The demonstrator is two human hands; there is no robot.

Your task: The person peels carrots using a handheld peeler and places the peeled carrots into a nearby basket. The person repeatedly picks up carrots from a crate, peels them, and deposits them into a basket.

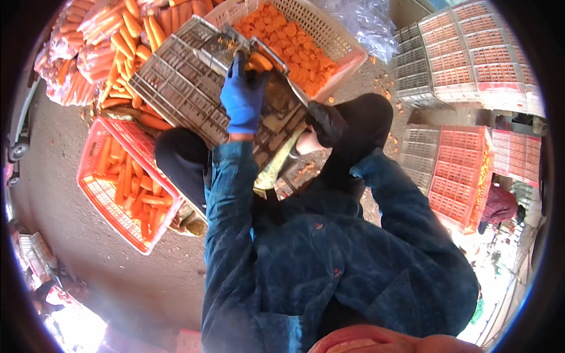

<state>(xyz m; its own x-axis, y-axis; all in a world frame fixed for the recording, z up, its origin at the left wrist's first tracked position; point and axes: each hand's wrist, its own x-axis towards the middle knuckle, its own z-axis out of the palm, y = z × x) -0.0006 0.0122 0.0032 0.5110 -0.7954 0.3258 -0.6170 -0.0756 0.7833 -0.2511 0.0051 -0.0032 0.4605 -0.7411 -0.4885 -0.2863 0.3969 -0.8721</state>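
Observation:
My left hand (242,99), in a blue glove with dark fingertips, holds peeled carrots (260,61) against a metal-framed cutter (270,55). The cutter rests on an upturned grey crate (176,75) between my knees. In a dark glove, my right hand (325,122) closes around the near end of a pale bar (298,92) that runs up to the cutter; its fingers are partly hidden. Just beyond the cutter stands a pale plastic basket (348,44) holding many round carrot slices (287,39). Orange scraps (227,43) lie on the metal plate beside the cutter.
Whole carrots (126,39) are heaped at the upper left beside bagged carrots (95,61). A red basket (128,236) of carrots stands by my left knee. Stacked crates (461,57) and a red crate (457,172) line the right side. Clear plastic (366,22) lies behind the slice basket.

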